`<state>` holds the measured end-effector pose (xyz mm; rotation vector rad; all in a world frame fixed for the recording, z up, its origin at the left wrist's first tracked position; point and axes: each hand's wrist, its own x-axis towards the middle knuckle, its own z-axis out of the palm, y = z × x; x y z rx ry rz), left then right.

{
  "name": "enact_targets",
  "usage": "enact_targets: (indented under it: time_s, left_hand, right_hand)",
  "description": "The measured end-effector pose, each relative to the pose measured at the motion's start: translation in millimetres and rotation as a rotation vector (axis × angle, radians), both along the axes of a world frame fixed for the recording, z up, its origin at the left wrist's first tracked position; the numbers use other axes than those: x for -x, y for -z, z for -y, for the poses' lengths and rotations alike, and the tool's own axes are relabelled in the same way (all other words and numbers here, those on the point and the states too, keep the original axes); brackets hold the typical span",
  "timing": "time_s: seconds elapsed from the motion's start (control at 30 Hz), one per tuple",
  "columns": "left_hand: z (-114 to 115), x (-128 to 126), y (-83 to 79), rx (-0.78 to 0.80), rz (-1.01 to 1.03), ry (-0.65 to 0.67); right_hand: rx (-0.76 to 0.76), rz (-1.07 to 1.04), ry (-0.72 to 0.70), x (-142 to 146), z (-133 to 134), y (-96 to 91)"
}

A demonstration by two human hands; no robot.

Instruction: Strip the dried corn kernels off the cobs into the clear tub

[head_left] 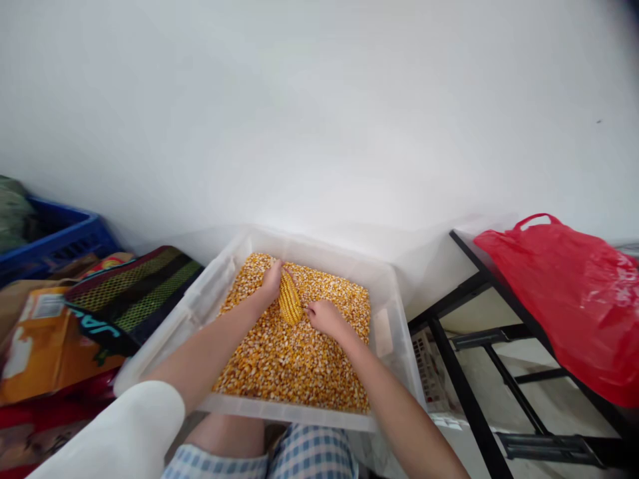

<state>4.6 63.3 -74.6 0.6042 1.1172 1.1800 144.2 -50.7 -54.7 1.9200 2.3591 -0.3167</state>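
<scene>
Two hands of yours met over a cob (290, 299) of dried yellow corn, which sat tilted near the far middle of the kernels (294, 362) in a clear plastic bin (215, 293); you could not tell whether it rested on them or hung just above. Your left hand (272, 283) was closed around the cob's upper end in a narrow grip, fingers curled over it. Your right hand (324, 318) came in from the other side, its fingers (310, 309) curled and at the cob's lower flank, though you could not tell whether they were gripping it or only touching. A white sleeve (110, 432) covered your left upper arm, and checked shorts (309, 456) showed below the bin's near wall. To your left lay a black and green woven bag (134, 293), an orange package (50, 346) beside it, and a blue crate (60, 233) farther off, with a green cloth (12, 213) in or on it. To your right stood a black metal rack (469, 392), a red plastic bag (559, 299) lying on its top, and behind everything rose a white wall (319, 113)
</scene>
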Motion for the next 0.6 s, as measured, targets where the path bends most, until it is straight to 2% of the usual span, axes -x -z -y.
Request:
enact_targets:
  time_s: [0.6]
  left_hand:
    - [-2.8, -0.4, 3.2, 0.015, 0.004, 0.028]
  right_hand:
    - [0.020, 0.024, -0.035, 1.2, 3.5, -8.1]
